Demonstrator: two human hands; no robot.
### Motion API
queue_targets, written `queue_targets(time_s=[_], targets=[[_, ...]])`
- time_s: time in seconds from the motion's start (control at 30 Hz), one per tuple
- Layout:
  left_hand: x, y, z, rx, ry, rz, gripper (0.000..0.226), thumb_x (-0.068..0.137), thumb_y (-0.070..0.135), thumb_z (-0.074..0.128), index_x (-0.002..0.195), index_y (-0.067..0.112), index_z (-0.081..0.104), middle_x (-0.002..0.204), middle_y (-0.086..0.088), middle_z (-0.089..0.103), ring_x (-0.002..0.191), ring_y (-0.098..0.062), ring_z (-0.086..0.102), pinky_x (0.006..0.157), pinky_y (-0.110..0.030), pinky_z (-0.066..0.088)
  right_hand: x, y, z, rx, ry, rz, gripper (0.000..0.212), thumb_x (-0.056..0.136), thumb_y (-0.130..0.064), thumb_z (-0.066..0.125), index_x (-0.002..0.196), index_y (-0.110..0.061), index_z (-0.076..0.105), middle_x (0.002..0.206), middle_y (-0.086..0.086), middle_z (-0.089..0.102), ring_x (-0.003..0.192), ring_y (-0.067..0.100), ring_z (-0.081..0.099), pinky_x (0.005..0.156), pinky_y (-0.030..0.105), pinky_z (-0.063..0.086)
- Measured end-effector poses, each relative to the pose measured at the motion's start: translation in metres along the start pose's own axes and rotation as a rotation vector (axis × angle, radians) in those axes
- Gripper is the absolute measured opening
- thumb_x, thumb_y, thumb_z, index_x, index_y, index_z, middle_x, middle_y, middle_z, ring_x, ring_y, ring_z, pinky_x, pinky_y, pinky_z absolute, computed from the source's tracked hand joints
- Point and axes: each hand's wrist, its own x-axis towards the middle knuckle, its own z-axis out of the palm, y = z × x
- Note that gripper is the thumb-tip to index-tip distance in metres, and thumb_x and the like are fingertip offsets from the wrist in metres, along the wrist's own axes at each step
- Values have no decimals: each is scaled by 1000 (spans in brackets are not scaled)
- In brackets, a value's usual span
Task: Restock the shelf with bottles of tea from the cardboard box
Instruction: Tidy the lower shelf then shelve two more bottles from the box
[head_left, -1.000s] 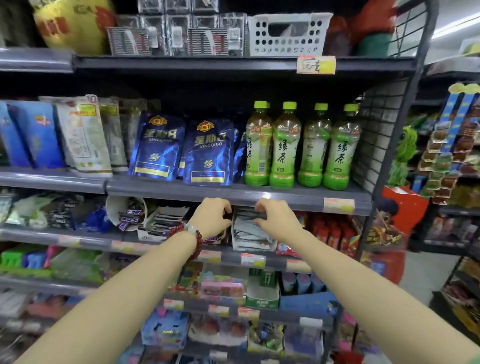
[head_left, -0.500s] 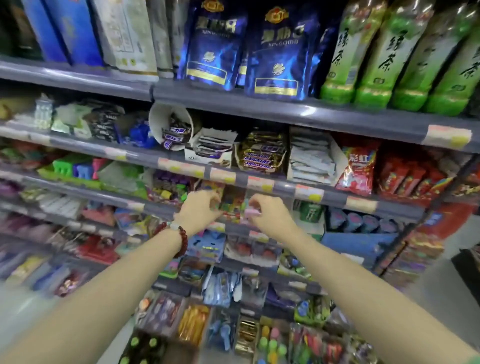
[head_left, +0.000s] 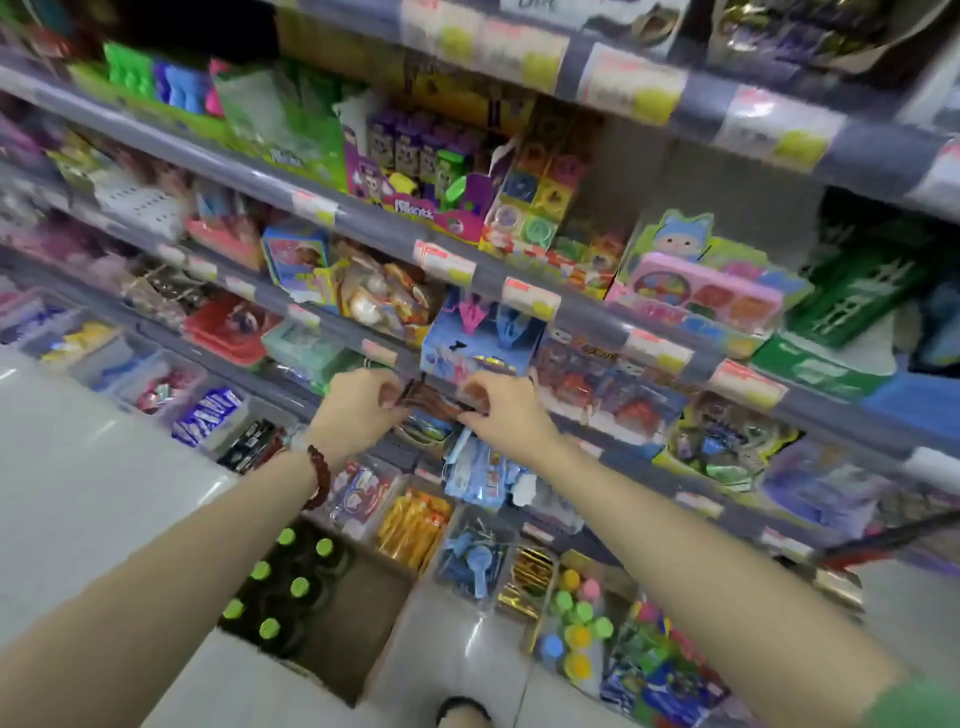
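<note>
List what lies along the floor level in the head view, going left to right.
Cardboard box of green-capped tea bottles → orange packets → blue spoons bin → gold wrappers → coloured-cap bottles.

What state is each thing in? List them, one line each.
cardboard box: on the floor, open at the top, part full.
tea bottles: upright in the box, green caps on.
left hand: empty, fingers loosely curled, in front of the shelf.
right hand: empty, fingers loosely curled, beside the left.
bead bracelet: on the left wrist.
shelves: stocked with packets, price tags on the edges.
</note>
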Motion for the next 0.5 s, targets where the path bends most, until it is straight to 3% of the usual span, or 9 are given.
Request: queue_targets(time_s=[0.23,0.5], targets=[[-4,-137,88,52,7,-118,24,82,17,66,103,7,68,100,-13,70,92,-28,64,76,-27,42,39,42,157,15,-109,-45,34,86,-23,65,117,-10,59,111,12,66,103,27,60,87,43,51],[-33,-260,183,64,32,-275,19,81,17,66,99,10,67,96,-11,69,93,-27,62,79,-29,42,56,86,325,13,-177,-88,22,83,-21,62,103,-12,62,97,11,69,94,30,63,82,46,52]])
